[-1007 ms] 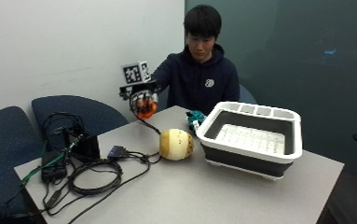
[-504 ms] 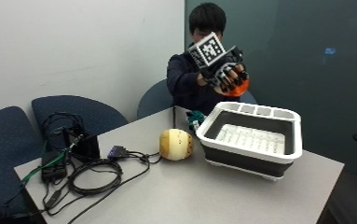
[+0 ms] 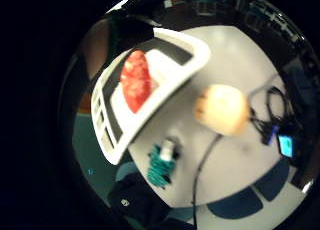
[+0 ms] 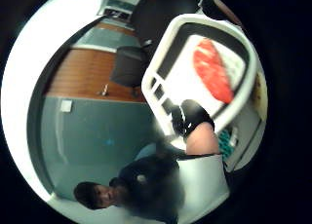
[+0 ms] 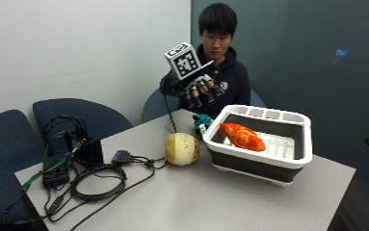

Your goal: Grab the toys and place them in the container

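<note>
The container (image 5: 259, 159) wall hides most of the teal toy (image 5: 201, 120).

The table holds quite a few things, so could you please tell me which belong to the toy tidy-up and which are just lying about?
Part of the job:
orange toy, already in the container
white container
cream ball toy, on the table
teal toy, beside the container
gloved right hand, empty

Just lying about:
black cables
black box
blue chairs
</note>
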The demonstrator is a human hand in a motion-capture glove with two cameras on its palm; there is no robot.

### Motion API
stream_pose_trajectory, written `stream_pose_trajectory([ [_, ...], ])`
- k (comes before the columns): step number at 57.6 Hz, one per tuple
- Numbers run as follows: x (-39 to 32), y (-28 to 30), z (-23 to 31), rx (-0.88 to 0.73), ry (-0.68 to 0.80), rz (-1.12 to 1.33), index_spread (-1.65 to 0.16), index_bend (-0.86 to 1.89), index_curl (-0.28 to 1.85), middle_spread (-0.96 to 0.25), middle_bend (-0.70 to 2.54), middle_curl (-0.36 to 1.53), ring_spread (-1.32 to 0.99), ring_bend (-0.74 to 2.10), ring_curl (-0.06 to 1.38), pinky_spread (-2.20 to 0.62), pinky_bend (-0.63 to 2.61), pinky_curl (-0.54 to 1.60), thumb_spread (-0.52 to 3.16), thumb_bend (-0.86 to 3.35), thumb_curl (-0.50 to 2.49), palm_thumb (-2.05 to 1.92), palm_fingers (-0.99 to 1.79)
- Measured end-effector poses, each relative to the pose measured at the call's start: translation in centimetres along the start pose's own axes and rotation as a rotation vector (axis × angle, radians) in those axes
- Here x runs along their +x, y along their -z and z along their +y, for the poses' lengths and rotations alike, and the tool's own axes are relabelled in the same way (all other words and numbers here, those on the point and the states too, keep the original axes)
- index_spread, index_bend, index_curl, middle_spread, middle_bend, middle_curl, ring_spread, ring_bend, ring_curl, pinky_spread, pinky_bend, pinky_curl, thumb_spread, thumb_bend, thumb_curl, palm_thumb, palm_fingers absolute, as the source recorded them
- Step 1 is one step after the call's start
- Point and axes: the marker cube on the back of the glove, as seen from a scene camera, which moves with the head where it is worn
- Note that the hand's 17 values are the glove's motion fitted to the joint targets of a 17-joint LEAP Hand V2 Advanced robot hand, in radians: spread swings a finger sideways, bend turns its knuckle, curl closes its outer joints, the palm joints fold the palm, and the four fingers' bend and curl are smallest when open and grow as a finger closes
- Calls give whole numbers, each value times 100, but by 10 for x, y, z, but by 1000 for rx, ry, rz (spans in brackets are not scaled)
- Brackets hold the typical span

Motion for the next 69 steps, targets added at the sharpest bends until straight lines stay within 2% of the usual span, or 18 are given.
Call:
stream_pose_trajectory([
  [2,21,11,7,-187,60,46,-28,29,45,-9,30,46,-4,42,35,-4,89,30,127,13,58,37,-5],
  [4,42,14,7,-277,75,87,-28,27,44,-9,29,45,-4,41,35,-4,89,30,128,13,57,37,-5],
  [8,79,1,7,-284,36,145,-28,22,44,-8,24,44,-2,38,34,-3,92,30,131,11,54,36,-9],
  [15,128,-51,3,-365,-158,171,-28,12,40,-6,10,38,1,26,31,-2,99,31,132,7,49,33,-26],
  [19,142,-74,0,-407,-178,159,-27,10,37,-5,9,35,3,22,30,-1,100,31,131,4,47,31,-29],
  [24,152,-86,-2,-326,-159,232,-28,13,35,-5,9,31,4,16,29,-1,103,32,128,1,45,31,-26],
  [27,156,-89,-3,-278,-144,257,-29,15,35,-7,11,30,4,19,28,-1,110,33,127,1,44,34,-11],
  [31,157,-88,-4,-290,-120,234,-30,20,36,-9,15,29,2,31,31,-6,116,33,127,5,46,44,18],
  [36,150,-77,0,-365,-78,145,-30,15,36,-13,25,32,-13,55,35,-21,116,32,131,15,52,62,58],
  [39,143,-67,4,-392,-52,102,-30,15,37,-15,26,34,-20,66,40,-26,118,33,127,18,56,69,63],
  [40,139,-62,7,-390,-41,94,-31,23,40,-16,32,37,-23,68,42,-28,115,34,118,18,59,73,71],
  [47,95,-13,24,-275,110,-29,-35,36,49,-21,50,46,-36,85,52,-34,107,35,96,20,71,82,91],
  [55,11,23,35,-81,267,-273,-39,47,62,-25,67,58,-46,96,61,-38,108,39,74,21,82,84,90],
  [62,-60,13,23,174,375,-367,-41,54,73,-27,76,67,-51,103,67,-38,111,42,58,21,89,84,83],
  [69,-107,-21,-1,261,392,-408,-43,59,83,-29,83,75,-55,109,73,-39,117,46,46,21,96,83,75],
])
